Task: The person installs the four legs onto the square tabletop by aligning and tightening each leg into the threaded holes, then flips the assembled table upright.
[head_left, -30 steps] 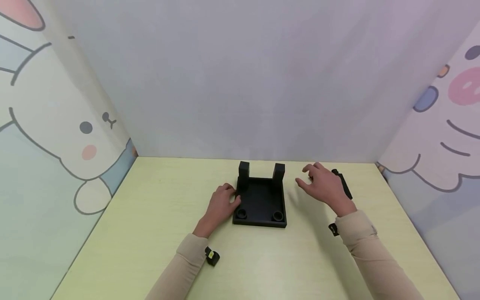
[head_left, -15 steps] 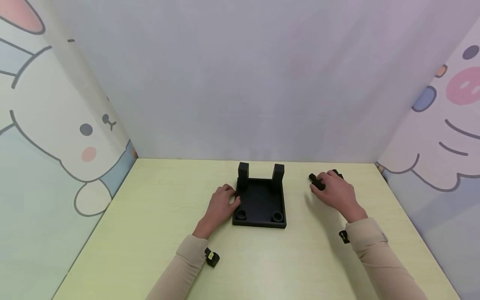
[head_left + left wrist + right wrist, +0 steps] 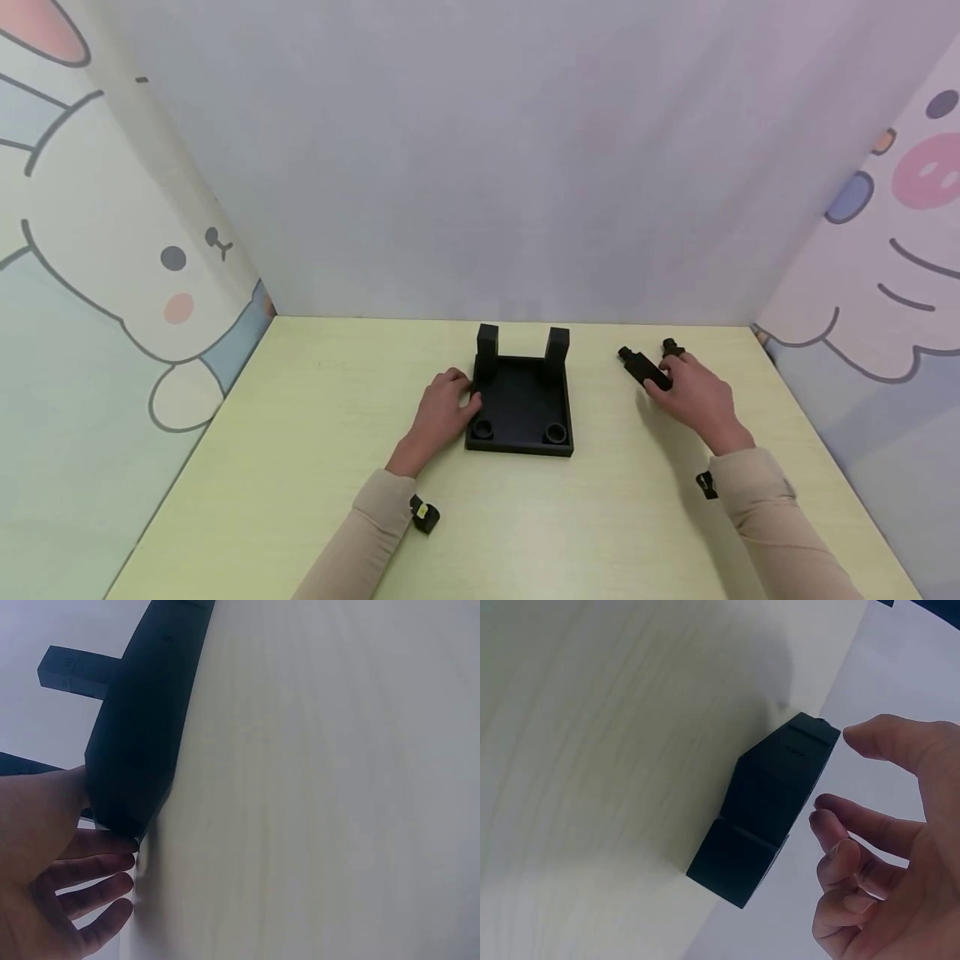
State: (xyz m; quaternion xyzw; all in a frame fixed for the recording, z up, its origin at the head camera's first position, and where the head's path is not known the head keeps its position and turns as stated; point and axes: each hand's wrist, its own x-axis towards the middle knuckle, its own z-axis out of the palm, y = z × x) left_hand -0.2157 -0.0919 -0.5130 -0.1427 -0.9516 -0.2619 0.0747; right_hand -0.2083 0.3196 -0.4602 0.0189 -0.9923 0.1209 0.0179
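Note:
A square black base (image 3: 517,447) with a raised rim, two upright posts and two round rings stands on the table. My left hand (image 3: 441,408) grips its left wall, thumb at the rim and fingers along the outside. To the right lie two slim black pieces, the left one (image 3: 641,367) angled and the right one (image 3: 670,344) mostly hidden by my right hand (image 3: 693,400). In the right wrist view a black piece (image 3: 765,795) lies close to my thumb, and the loosely bent fingers stand apart from it. Which piece this is, I cannot tell.
The pale yellow tabletop (image 3: 337,500) ends at a light grey back wall (image 3: 510,208). Side panels carry cartoon animals, a rabbit (image 3: 127,208) on the left and a pig (image 3: 900,250) on the right. Small black cameras (image 3: 425,515) sit at both wrists.
My right hand has come down over the black pieces, then shifted right and nearer, uncovering more of the left piece and covering the right one. The left hand and base have stayed put.

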